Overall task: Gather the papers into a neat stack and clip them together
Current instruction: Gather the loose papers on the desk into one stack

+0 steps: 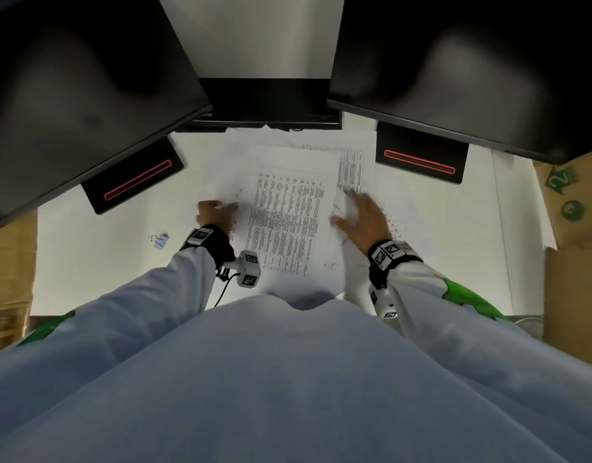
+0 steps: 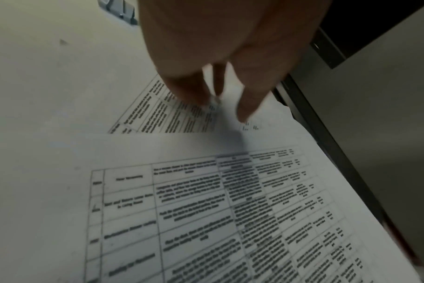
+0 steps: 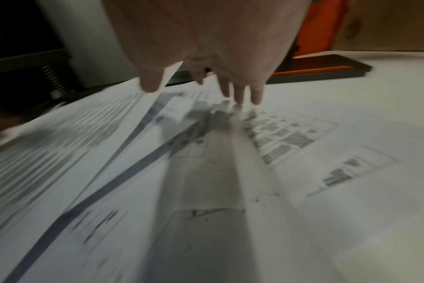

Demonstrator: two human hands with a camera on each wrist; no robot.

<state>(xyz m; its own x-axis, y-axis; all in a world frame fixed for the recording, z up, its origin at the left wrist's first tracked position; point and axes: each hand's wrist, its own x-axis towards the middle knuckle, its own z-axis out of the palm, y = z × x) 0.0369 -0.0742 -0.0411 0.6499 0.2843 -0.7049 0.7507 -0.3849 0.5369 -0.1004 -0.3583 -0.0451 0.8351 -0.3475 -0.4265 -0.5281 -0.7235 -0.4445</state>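
Note:
Several printed sheets lie fanned across the white table [image 1: 87, 269]; the top sheet [image 1: 287, 222], covered in a table of text, is in the middle. My left hand [image 1: 217, 212] rests on the sheets at its left edge, and its straight fingertips [image 2: 245, 116] touch the paper. My right hand [image 1: 361, 218] is spread on the sheets at the right, fingers [image 3: 254, 95] straight and tips down. The raised edge of a sheet [image 3: 155, 107] stands in the gap between its thumb and forefinger. A small pale binder clip [image 1: 159, 241] lies on the bare table left of my left hand and is also at the top of the left wrist view [image 2: 119, 9].
Two dark monitors [image 1: 87, 78] hang over the back of the table. Their black stand bases with red lines sit at the left [image 1: 134, 182] and right [image 1: 421, 160] of the papers. Cardboard boxes [image 1: 575, 228] stand past the right edge.

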